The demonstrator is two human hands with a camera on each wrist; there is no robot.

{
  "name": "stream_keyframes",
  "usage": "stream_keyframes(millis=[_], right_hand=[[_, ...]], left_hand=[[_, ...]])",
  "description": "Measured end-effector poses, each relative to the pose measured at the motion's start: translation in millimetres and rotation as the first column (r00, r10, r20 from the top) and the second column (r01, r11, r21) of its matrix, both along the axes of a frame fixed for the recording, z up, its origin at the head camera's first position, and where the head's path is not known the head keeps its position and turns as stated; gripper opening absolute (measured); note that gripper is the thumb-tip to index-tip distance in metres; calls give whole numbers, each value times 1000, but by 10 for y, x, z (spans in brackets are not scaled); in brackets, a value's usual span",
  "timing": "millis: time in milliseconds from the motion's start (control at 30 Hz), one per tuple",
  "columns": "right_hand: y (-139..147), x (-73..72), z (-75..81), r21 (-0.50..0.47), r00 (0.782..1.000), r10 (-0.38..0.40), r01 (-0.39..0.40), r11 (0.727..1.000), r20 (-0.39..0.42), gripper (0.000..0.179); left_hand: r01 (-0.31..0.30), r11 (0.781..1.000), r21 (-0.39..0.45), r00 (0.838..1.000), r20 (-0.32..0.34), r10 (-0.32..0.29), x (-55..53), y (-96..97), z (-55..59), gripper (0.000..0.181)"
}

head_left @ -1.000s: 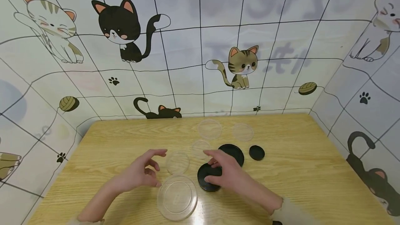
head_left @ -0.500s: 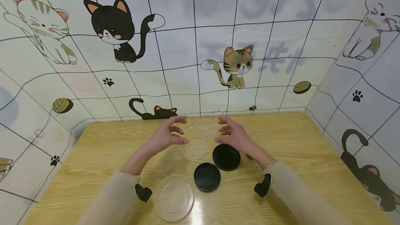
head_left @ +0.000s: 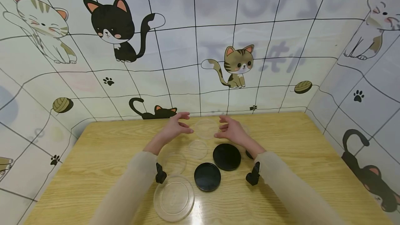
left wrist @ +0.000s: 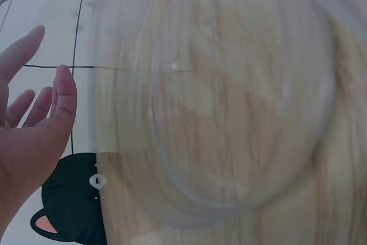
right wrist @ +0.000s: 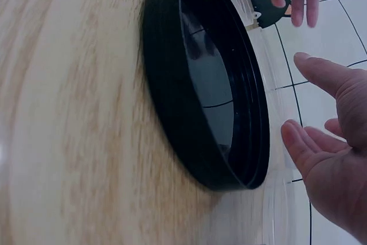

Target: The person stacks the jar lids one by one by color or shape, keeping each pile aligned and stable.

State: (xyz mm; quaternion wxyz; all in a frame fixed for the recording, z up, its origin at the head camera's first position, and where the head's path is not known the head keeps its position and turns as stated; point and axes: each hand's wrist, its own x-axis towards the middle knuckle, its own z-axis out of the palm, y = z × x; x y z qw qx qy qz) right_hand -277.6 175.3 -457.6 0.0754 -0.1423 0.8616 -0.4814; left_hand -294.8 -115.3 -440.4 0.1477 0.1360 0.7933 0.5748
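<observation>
My left hand (head_left: 176, 127) hovers at the far side of the table, fingers loosely bent and holding nothing. Opposite it is my right hand (head_left: 232, 130), also holding nothing, thumb and fingers apart. Between them lies a clear round lid (head_left: 206, 128), faint against the wood. Nearer to me are a small clear lid (head_left: 198, 149) and two black round lids, one black lid (head_left: 226, 157) below the right hand and another black lid (head_left: 207, 177) closer in. In the right wrist view the black lid (right wrist: 166, 73) shows a raised rim and shiny inside.
A large clear lid (head_left: 174, 198) with ringed ridges lies at the front, with another clear lid (head_left: 174, 163) just behind it. My right forearm mostly hides a small black lid (head_left: 249, 154). The cat-print wall covering (head_left: 175, 89) rises at the table's back edge.
Both hands have moved forward from the nearer lids to either side of the far clear lid. Over the last half second they have drawn slightly closer together. The lids stay on the table.
</observation>
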Motion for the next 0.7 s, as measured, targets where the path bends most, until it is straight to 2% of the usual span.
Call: stream_keyframes(millis=[200, 300, 500, 700], right_hand=[[-71, -20, 6, 25, 997, -47, 46, 999, 57, 89], [-116, -38, 0, 35, 996, -54, 52, 998, 71, 87], [-219, -88, -50, 43, 995, -49, 46, 998, 88, 85], [-291, -136, -76, 65, 996, -41, 36, 997, 75, 82]], left_hand=[[-16, 999, 40, 998, 55, 14, -103, 35, -102, 93], [-22, 1000, 20, 997, 76, 20, -140, 44, -156, 92], [-10, 999, -40, 998, 69, 13, -178, 63, -240, 87], [-6, 997, -82, 998, 63, 11, -212, 72, -265, 84]])
